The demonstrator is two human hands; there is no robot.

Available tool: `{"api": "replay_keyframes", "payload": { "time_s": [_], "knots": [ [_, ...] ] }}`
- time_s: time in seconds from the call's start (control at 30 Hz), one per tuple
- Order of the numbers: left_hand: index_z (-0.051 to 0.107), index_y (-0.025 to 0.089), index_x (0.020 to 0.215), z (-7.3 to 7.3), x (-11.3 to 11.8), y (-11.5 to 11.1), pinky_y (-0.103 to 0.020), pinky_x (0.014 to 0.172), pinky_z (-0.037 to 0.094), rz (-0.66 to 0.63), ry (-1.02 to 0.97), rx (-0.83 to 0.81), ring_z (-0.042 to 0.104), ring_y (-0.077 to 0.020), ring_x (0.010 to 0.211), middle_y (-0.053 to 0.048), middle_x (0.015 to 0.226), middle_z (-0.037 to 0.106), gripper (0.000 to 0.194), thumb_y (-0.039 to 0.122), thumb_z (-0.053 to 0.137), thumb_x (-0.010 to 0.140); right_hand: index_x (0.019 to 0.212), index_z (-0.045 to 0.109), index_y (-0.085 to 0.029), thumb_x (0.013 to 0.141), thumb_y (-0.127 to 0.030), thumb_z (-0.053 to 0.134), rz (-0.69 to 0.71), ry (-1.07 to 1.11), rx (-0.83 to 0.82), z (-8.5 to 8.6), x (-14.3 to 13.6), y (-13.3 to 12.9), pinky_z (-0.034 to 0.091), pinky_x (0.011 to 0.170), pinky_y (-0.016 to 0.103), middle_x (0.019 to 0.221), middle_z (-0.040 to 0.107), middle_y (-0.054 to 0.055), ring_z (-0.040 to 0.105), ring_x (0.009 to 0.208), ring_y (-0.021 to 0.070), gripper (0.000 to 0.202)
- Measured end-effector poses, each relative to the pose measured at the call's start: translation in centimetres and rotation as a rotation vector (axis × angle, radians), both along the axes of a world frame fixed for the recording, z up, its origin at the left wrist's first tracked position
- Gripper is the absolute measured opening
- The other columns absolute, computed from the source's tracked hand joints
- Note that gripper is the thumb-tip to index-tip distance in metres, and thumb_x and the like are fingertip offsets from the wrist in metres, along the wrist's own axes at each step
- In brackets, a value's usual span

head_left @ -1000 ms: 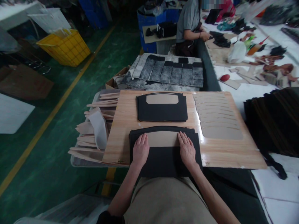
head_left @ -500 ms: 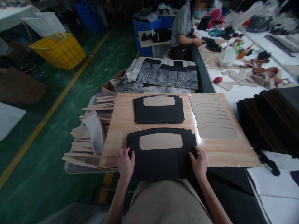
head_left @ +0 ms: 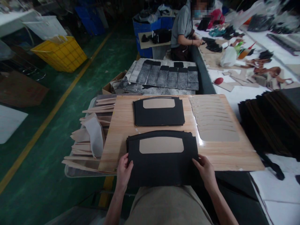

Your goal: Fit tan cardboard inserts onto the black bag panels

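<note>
Hands on the near stack of black panels (head_left: 161,162): your left hand (head_left: 123,171) grips its lower left corner, fingers curled over the edge; your right hand (head_left: 205,170) grips the lower right corner the same way. Hands well apart, one at each side of the stack. Stack lies at the near edge of the wooden board (head_left: 119,131), overhanging it toward your lap. Top panel carries a tan patch (head_left: 161,145) near its upper edge.

Second stack of black panels (head_left: 158,111) lies farther up the board, also topped with a tan patch, apart from the near one. Fanned tan patches (head_left: 217,120) lie to the right of both stacks. Pile of tan and white pieces (head_left: 90,137) sits just left of the board. Big dark stack (head_left: 272,122) on the white table to your right. Another person (head_left: 185,28) sits at the far end of the table.
</note>
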State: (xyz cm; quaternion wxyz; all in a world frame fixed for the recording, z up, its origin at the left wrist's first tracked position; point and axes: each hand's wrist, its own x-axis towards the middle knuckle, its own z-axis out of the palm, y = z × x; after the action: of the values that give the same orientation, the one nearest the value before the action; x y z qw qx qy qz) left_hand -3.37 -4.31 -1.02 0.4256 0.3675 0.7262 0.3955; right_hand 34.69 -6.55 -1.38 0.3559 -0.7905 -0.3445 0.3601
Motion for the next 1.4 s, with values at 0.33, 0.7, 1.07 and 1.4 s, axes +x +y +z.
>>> {"api": "replay_keyframes", "payload": {
  "time_s": [0.33, 0.7, 1.07, 1.4],
  "knots": [
    [0.054, 0.018, 0.123, 4.0, 1.1, 7.7, -0.039, 0.096, 0.055, -0.032, -0.13, 0.161, 0.067, -0.0243, 0.109, -0.011, 0.118, 0.07, 0.052, 0.039, 0.065, 0.077, 0.119, 0.059, -0.02, 0.072, -0.055, 0.07, 0.058, 0.156, 0.211, 3.7, 1.0, 7.6, 0.052, 0.065, 0.034, 0.079, 0.068, 0.004, 0.065, 0.073, 0.0212, 0.059],
    [0.058, 0.016, 0.111, 1.8, 1.6, 19.6, -0.034, 0.083, 0.057, -0.039, 0.294, 0.264, 0.069, -0.0182, 0.087, -0.009, 0.096, 0.071, 0.031, 0.027, 0.056, 0.081, 0.125, 0.056, -0.01, 0.079, -0.057, 0.055, 0.188, -0.211, 0.26, 2.0, 1.1, 22.1, 0.05, 0.071, 0.037, 0.091, 0.07, 0.015, 0.063, 0.077, 0.0224, 0.066],
    [0.064, 0.023, 0.114, -2.4, 5.9, 4.5, -0.04, 0.098, 0.052, -0.632, 0.937, 0.614, 0.06, -0.0225, 0.114, -0.007, 0.111, 0.068, 0.031, 0.012, 0.049, 0.089, 0.116, 0.061, -0.011, 0.093, -0.047, 0.036, 0.173, -0.846, 0.151, -5.8, 7.5, 7.8, 0.047, 0.09, 0.044, 0.112, 0.063, 0.02, 0.058, 0.104, 0.0309, 0.049],
    [0.066, 0.023, 0.109, -2.2, 8.7, 3.5, -0.041, 0.094, 0.052, -0.723, 0.995, 0.603, 0.061, -0.0234, 0.111, -0.008, 0.112, 0.067, 0.026, 0.015, 0.053, 0.088, 0.115, 0.056, -0.008, 0.093, -0.036, 0.041, 0.192, -1.02, -0.166, -5.8, 7.6, 10.4, 0.043, 0.089, 0.041, 0.126, 0.053, 0.026, 0.055, 0.109, 0.0323, 0.039]
  ]
}}
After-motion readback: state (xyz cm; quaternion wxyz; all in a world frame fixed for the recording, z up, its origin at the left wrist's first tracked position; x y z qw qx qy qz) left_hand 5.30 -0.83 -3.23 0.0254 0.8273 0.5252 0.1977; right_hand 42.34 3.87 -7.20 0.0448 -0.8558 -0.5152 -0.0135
